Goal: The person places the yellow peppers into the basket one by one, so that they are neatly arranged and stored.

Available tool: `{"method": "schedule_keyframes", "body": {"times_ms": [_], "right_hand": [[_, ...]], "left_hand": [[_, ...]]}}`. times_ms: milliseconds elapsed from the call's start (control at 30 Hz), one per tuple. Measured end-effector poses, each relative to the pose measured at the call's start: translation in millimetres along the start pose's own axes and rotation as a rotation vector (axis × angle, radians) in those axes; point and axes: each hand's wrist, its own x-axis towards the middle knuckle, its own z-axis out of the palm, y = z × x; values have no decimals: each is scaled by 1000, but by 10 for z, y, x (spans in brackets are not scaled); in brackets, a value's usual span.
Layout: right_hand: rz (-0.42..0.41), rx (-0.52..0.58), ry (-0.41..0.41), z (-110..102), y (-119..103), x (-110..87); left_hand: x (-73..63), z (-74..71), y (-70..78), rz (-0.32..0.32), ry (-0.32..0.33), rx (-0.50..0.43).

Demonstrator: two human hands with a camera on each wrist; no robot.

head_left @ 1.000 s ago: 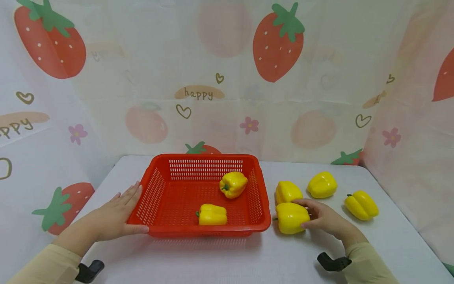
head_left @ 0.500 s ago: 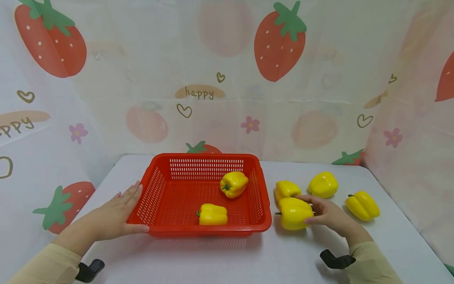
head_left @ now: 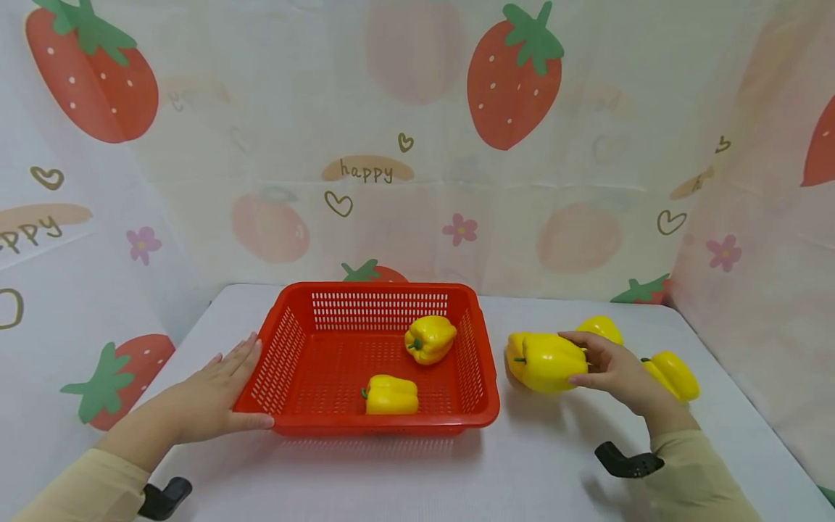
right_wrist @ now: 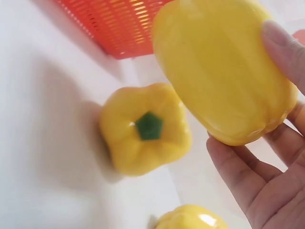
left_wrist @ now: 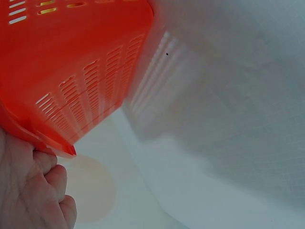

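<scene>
Showing yellow on bell peppers (head_left: 554, 362), green on stems (right_wrist: 149, 126), red on the basket (head_left: 381, 420) near the far edge of the white tabletop (head_left: 326, 482), strawberry print (head_left: 514, 83) and pink flowers (head_left: 459, 230) on the pale backdrop (head_left: 433, 177).

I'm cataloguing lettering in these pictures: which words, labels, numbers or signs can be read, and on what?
"happy": central peach patch on the white strawberry-print fabric backdrop.
"ppy", cut off: left peach patch, same backdrop.
Right peach patch, faint marks: too small or faint to read.
Red perforated plastic basket, yellow bell peppers: no text seen.
</scene>
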Motion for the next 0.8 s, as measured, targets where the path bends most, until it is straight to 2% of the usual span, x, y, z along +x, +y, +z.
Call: {"method": "schedule_keyframes", "body": {"times_ms": [300, 800], "right_hand": [[-118, 9, -26, -56, -133, 49], [-159, 10, -43, -103, -273, 173]], "left_hand": [[-10, -9, 6, 1, -2, 4], [-2, 13, -9, -1, 0, 4]]}}
